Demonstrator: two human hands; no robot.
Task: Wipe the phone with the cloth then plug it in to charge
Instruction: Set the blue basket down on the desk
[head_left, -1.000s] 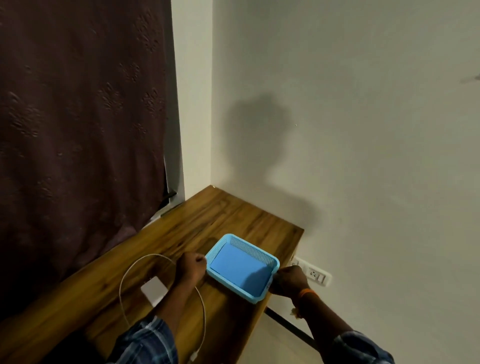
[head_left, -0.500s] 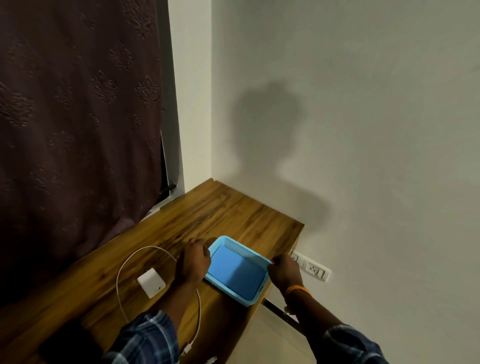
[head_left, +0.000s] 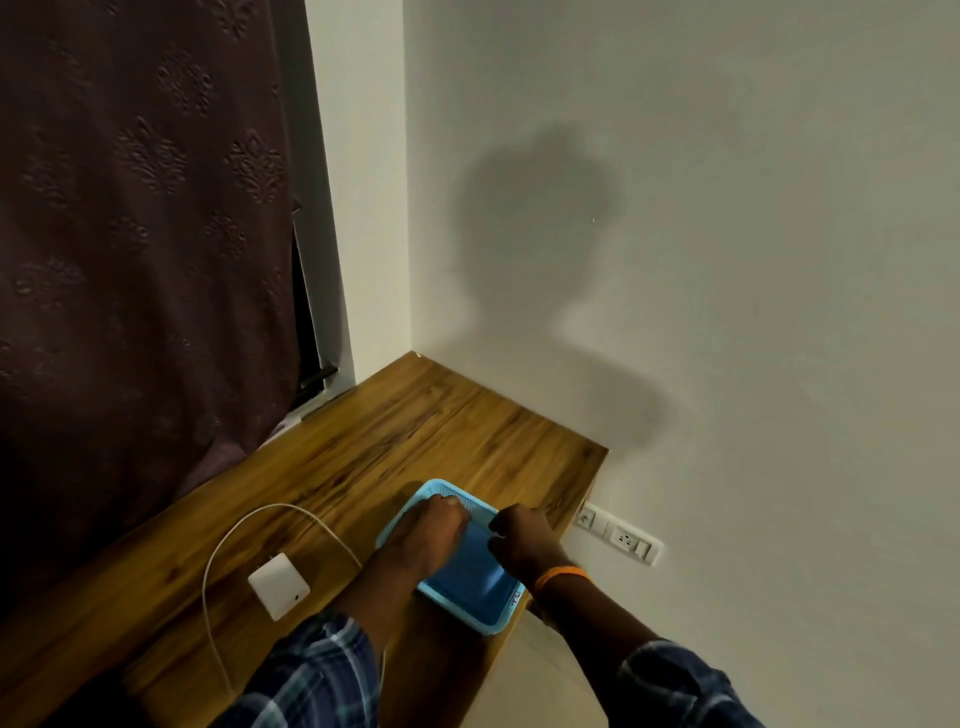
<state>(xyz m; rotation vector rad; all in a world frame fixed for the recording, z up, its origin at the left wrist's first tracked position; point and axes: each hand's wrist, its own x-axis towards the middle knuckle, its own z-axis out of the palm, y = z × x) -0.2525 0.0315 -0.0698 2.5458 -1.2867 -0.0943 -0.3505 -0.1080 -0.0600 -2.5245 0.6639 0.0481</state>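
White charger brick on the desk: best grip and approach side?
Grip the charger brick across its two opposite long edges, coming straight down from above. It lies flat on the wooden desk, so only its edges offer purchase. Come in on the side away from the cable that loops round it, probably keeping fingers clear of the cord.

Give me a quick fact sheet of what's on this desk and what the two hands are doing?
surface: wooden desk in a wall corner
basket: blue basket at the desk's right edge
left hand: left hand reaching into the basket
right hand: right hand at the basket's right rim, fingers curled
charger: white charger with its cable looping on the desk
socket: wall socket beside the desk
phone: not visible
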